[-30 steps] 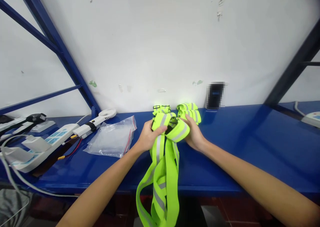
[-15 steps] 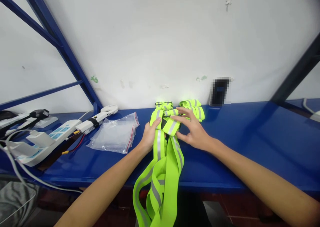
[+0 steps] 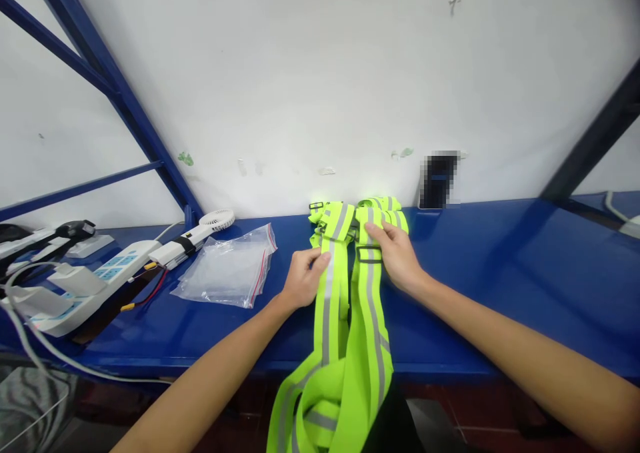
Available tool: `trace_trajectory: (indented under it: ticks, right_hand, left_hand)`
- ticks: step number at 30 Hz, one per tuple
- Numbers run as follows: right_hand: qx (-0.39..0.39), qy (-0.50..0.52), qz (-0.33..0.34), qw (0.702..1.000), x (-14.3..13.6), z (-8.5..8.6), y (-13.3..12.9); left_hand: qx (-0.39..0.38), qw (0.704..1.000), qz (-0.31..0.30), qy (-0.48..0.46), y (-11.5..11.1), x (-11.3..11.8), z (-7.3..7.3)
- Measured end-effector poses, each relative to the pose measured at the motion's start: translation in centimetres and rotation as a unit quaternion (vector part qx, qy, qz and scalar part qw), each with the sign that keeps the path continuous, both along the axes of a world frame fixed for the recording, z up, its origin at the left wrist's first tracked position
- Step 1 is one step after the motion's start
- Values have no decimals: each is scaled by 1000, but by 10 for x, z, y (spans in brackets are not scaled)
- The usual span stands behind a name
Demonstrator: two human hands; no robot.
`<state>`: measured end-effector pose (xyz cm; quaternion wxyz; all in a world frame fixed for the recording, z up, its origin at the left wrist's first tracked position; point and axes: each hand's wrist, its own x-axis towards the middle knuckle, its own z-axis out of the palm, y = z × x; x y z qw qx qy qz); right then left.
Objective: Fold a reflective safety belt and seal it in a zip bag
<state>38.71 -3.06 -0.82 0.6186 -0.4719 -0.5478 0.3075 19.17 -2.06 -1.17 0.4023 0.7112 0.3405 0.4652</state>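
A neon-yellow reflective strap harness [image 3: 327, 306] with grey stripes hangs in loops over the table's front edge. My left hand [image 3: 306, 276] pinches its left strap between thumb and fingers. Higher up, my right hand [image 3: 395, 253] grips the right strap, thumb on top, just by a black slider buckle [image 3: 369, 254]. The two straps run side by side with a narrow gap. Behind them, against the wall, lie a rolled neon strap bundle [image 3: 395, 206] on the right and another bundle [image 3: 316, 213] with a black buckle on the left, partly covered.
Clear zip bags [image 3: 225, 266] lie on the blue table [image 3: 500, 280], left of my hands. Beyond them are a white handheld fan [image 3: 216, 220] and a power strip [image 3: 113, 273] with plugs and cables. A pixelated dark object [image 3: 439, 181] leans on the wall at right.
My hands have spread the bunched upper part of the harness into two straps. My right hand has closed on the right strap; my left hand sits slightly lower on the left one.
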Motion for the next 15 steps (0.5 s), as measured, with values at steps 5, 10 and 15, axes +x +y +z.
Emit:
trace_trajectory:
  ticks: [5, 10, 15]
  right_hand:
    - [-103, 190, 53, 975, -4, 4, 3]
    - [-144, 189, 137, 962, -10, 14, -8]
    - [-155, 167, 197, 954, -14, 13, -11]
  left_hand:
    - [170, 979, 81, 80, 1, -4, -5]
    - [200, 970, 118, 71, 6, -3, -4]
    - [244, 964, 82, 62, 9, -6, -1]
